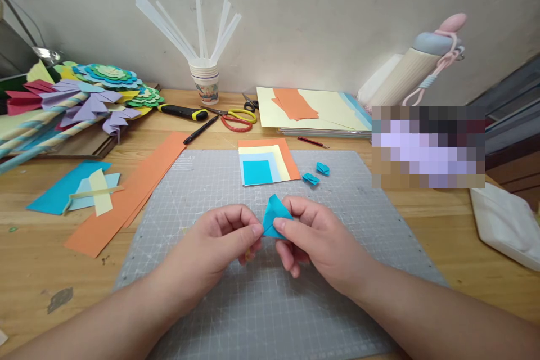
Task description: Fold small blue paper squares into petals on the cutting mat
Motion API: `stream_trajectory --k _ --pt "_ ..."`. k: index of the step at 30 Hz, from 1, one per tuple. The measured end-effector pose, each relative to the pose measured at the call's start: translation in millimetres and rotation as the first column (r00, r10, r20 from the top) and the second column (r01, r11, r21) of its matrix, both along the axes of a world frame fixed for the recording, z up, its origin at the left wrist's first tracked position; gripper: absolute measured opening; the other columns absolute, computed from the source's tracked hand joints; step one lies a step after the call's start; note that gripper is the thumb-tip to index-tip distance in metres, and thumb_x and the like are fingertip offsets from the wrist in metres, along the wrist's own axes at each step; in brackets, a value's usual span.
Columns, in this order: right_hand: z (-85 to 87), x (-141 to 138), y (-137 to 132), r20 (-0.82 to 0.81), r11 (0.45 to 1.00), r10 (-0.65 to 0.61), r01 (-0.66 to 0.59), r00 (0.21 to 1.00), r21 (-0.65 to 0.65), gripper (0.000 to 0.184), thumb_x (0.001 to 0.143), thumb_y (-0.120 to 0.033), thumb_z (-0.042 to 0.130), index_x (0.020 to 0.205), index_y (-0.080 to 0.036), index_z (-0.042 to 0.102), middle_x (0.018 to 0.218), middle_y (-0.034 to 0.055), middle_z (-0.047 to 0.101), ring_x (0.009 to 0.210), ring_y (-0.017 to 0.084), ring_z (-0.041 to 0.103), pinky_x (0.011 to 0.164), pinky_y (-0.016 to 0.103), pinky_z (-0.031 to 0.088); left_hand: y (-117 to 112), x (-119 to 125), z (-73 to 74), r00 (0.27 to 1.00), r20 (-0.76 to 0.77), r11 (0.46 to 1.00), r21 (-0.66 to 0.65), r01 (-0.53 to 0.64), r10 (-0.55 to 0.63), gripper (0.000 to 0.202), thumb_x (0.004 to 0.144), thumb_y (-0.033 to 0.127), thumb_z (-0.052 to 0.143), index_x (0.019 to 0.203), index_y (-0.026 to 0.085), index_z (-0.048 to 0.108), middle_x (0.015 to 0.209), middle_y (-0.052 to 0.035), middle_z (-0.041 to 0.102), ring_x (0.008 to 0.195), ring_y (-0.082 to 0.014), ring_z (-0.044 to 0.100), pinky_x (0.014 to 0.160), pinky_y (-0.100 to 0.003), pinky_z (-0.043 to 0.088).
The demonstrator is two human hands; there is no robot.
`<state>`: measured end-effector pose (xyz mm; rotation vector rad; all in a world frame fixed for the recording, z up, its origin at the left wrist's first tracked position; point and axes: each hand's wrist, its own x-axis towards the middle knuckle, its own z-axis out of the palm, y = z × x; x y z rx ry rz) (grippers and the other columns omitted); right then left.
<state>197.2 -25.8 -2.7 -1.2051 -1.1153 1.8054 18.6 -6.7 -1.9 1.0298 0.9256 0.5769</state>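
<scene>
Both my hands meet above a grey cutting mat [211, 180] and pinch a small folded blue paper piece [275, 215]. My left hand [223, 239] grips its left lower edge between thumb and forefinger, fingers curled. My right hand [314, 242] holds its right side, thumb on the front face. The piece points up like a small cone. Two finished small blue folded pieces [316, 174] lie on the mat beyond my hands, beside a stack of nested paper squares [265, 163] in orange, yellow, pale blue and blue.
Orange paper strips [126, 197] and blue and yellow scraps [80, 188] lie at left. Paper flowers [93, 95], a cup of plastic strips [205, 81], a utility knife [182, 112], scissors [236, 117], paper sheets [312, 109] and a white cloth [506, 225] ring the wooden table.
</scene>
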Motion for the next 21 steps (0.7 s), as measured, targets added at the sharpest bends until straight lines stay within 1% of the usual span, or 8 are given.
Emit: stream_trajectory --k 5,12,17,21 --pt "0.3 -0.7 -1.3 -0.014 1.000 0.023 -0.023 1.000 0.018 0.014 0.084 -0.026 0.054 0.073 -0.018 0.053 0.046 -0.0058 0.056 0.038 0.005 0.047 0.040 0.015 0.035 0.7 1.2 -0.6 0.995 -0.098 0.998 0.058 -0.011 0.016 0.021 0.079 0.028 0.061 0.063 0.017 0.053 0.053 0.0067 0.049 0.053 -0.0083 0.038 0.054 -0.023 0.029" --pt "-1.3 -1.0 -1.7 -0.002 0.999 0.036 -0.036 0.999 0.032 0.015 0.084 -0.028 0.054 0.073 -0.018 0.054 0.050 -0.0053 0.056 0.042 0.006 0.048 0.044 0.018 0.041 -1.4 1.3 2.3 0.978 -0.205 0.993 0.114 -0.003 0.027 0.020 0.077 0.028 0.055 0.060 0.019 0.049 0.053 0.0068 0.045 0.054 -0.0098 0.034 0.054 -0.024 0.027" --pt "-0.3 -2.6 -0.8 0.004 0.999 0.034 -0.034 0.999 0.025 0.013 0.081 -0.025 0.054 0.070 -0.019 0.054 0.048 -0.0062 0.053 0.041 0.007 0.046 0.044 0.020 0.042 -3.3 3.1 4.6 0.982 -0.187 0.994 0.106 0.031 -0.010 0.019 0.076 0.031 0.056 0.064 0.019 0.049 0.055 0.0065 0.045 0.057 -0.0110 0.038 0.056 -0.024 0.028" --pt "-1.3 -2.7 -1.2 -0.003 0.998 0.041 -0.041 0.999 0.042 0.013 0.082 -0.023 0.052 0.070 -0.019 0.053 0.049 -0.0064 0.052 0.042 0.007 0.045 0.045 0.020 0.042 -3.8 3.3 2.8 0.985 -0.174 0.991 0.126 0.039 -0.017 0.020 0.078 0.032 0.058 0.066 0.019 0.051 0.057 0.0066 0.045 0.057 -0.0104 0.038 0.056 -0.024 0.030"
